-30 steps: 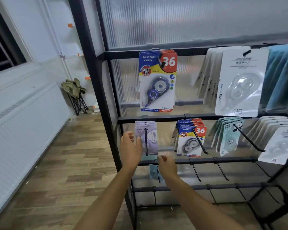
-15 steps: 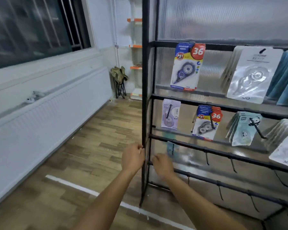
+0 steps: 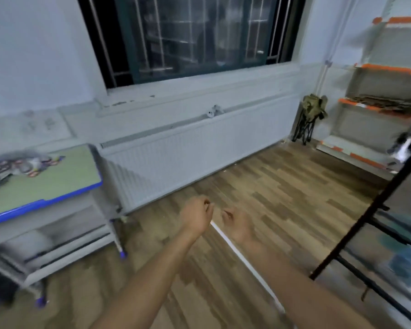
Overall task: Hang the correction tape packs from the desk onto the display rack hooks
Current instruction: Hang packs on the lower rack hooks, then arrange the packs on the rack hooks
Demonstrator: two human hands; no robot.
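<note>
While the whole picture is blurring, two bare forearms are reaching from the bottom edge toward the centre of the frame. The left hand point(image 3: 196, 216) is hanging over the wooden plank floor point(image 3: 282, 186) with its fingers loosely curled, and it is holding nothing. The right hand point(image 3: 237, 225) is sitting just beside it, also with relaxed, half-curled fingers and nothing inside. The two hands are staying apart, with a thin white line point(image 3: 244, 260) on the floor running between them.

At the left of the frame one table point(image 3: 57, 184) is standing, with a flat green top and a blue rim. A pile of correction tape packs point(image 3: 22, 166) is lying on its far left part; they are too smeared for counting. At the right edge one black metal display rack point(image 3: 365, 214) is showing only its slanted post and some bars. One white ribbed radiator point(image 3: 199, 148) is running below one dark window point(image 3: 192, 36).
</note>
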